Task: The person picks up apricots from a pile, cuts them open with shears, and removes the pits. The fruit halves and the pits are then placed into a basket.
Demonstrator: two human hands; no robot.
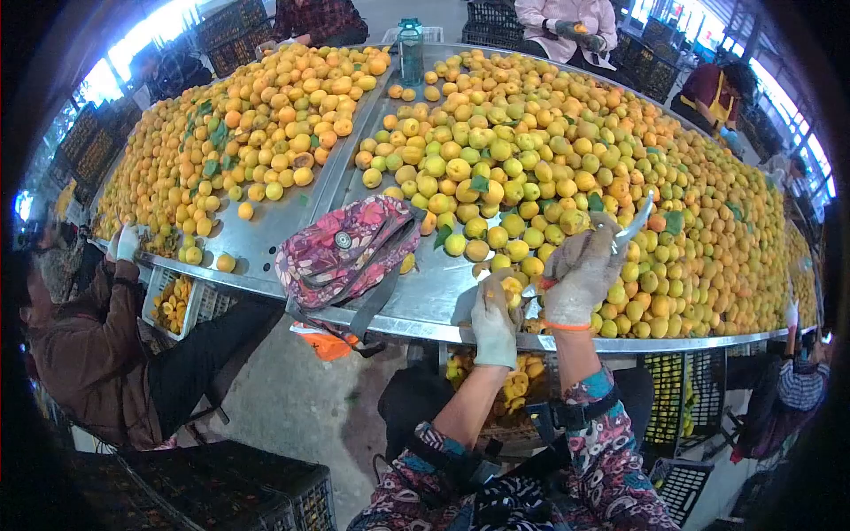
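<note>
My left hand point(493, 323), in a pale work glove, is closed around an apricot point(513, 289) at the table's near edge. My right hand point(580, 279), in a greyish knitted glove with an orange cuff, grips a knife point(636, 221). A pale curved end of the knife sticks up beyond the fist, and a small metallic part shows by the apricot. The rest of the knife is hidden in the fingers. Loose apricots point(540, 168) lie heaped just beyond both hands. Below them, under the edge, stands a crate with split apricots point(522, 380).
A floral backpack point(350, 252) lies on the metal table point(257, 243) to the left, beside a raised divider. A green bottle point(410, 53) stands at the far side. Several people sit around the table, one point(97, 345) close on the left. Black crates point(221, 487) stand on the floor.
</note>
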